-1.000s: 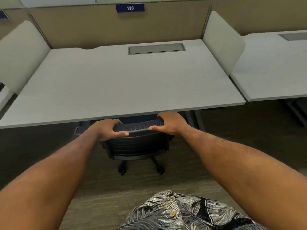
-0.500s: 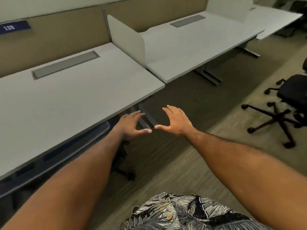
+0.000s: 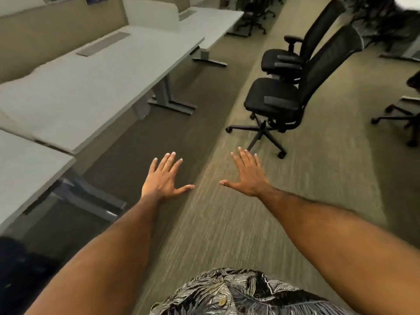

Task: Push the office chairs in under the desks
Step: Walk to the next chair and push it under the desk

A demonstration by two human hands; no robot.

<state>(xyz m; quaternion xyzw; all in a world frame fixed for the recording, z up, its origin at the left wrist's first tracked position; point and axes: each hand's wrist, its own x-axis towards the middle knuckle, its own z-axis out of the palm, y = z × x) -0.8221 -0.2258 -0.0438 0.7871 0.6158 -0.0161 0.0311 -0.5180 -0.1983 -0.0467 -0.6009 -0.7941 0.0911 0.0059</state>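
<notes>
Two black mesh-backed office chairs stand out in the aisle at the right, the nearer chair [image 3: 279,101] in front of the farther chair [image 3: 288,57], both facing the desks. A row of pale grey desks runs along the left: the nearest desk [image 3: 22,169], the middle desk [image 3: 91,85] and the far desk [image 3: 211,19]. My left hand [image 3: 164,179] and my right hand [image 3: 248,176] are stretched out over the carpet, fingers spread, holding nothing. The nearer chair's wheeled base is just beyond my right hand.
Grey desk legs [image 3: 168,98] stand on the carpet under the desks. A low white divider [image 3: 152,14] separates the middle and far desks. More black chairs [image 3: 252,12] cluster at the back, and another chair base [image 3: 400,117] shows at the right edge.
Both hands have let go of the chair under desk 138, and my view has swung right along the aisle. The hands now hover open, and two chairs in the aisle have come into view.
</notes>
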